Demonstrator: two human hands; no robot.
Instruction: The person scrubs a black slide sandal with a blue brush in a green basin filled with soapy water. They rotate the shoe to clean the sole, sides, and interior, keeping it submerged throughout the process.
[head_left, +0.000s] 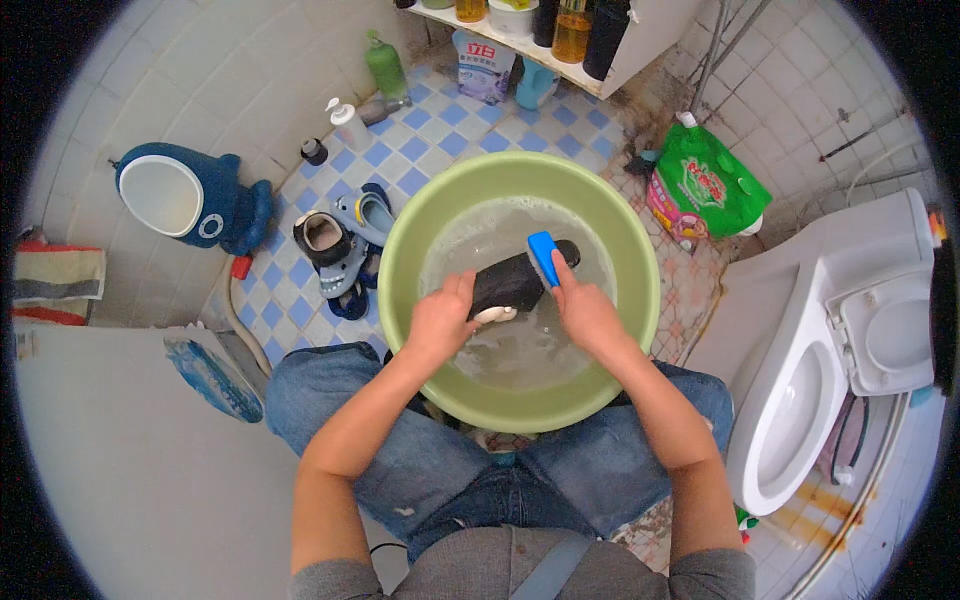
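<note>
A large green plastic basin (519, 421) stands on the floor between my knees, with cloudy, sudsy water (480, 367) in it. Over the water, my left hand (444, 315) grips the left end of a dark shoe (506, 285) that has a pale, rounded part near my thumb. My right hand (589, 311) is closed around a blue-backed scrubbing brush (543, 251), its bristle side against the shoe's upper. The shoe's far end points up and to the right. My fingers hide part of the shoe and the brush's lower end.
Several clogs (341, 277) lie left of the basin, near a blue child's urinal (214, 195). Pump bottles (349, 126) stand by the back wall beside a shelf (517, 49). A green detergent pouch (705, 180) and a white toilet (795, 420) are on the right.
</note>
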